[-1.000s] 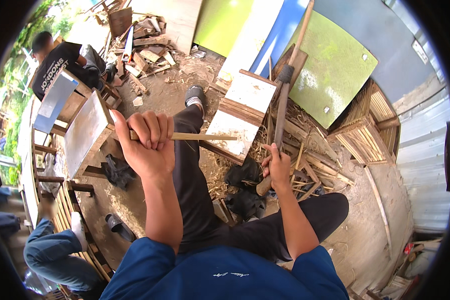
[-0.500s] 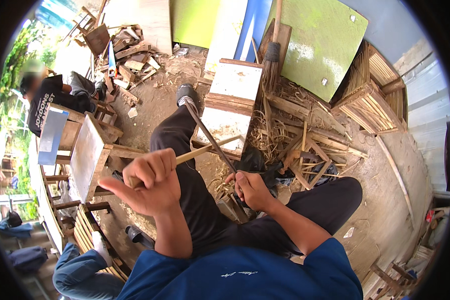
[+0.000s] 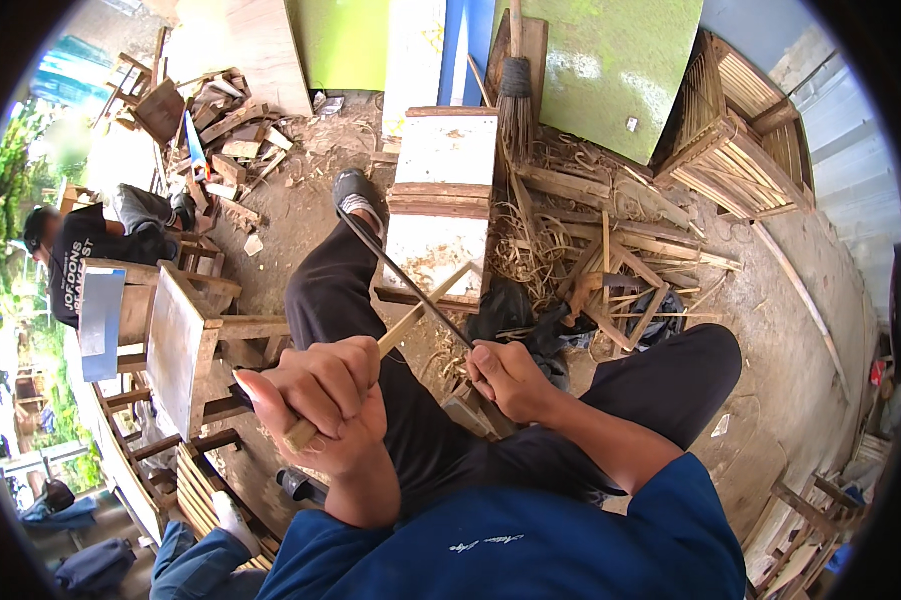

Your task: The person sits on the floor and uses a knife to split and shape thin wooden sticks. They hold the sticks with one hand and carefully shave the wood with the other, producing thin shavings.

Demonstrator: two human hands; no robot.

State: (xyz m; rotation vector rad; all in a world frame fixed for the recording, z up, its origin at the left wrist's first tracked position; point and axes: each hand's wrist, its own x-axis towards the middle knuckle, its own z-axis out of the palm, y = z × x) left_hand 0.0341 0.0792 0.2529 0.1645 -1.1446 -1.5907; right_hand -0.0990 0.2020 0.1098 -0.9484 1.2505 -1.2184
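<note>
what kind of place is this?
Most likely an open-air bamboo or wood furniture workshop. Slatted frames are stacked at the right, offcuts and shavings litter the dirt floor, and unfinished stools stand at the left. The seated person's left hand grips a bamboo stick, the right hand a long blade.

A broom (image 3: 516, 100) leaned against green boards (image 3: 611, 70) ahead of me; wooden crates (image 3: 746, 160) stood right, scrap wood (image 3: 221, 130) lay left beside a crouching person (image 3: 101, 235).

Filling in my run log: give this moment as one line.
left hand: grips stick | right hand: holds blade across stick | seated on ground, leg outstretched
</note>
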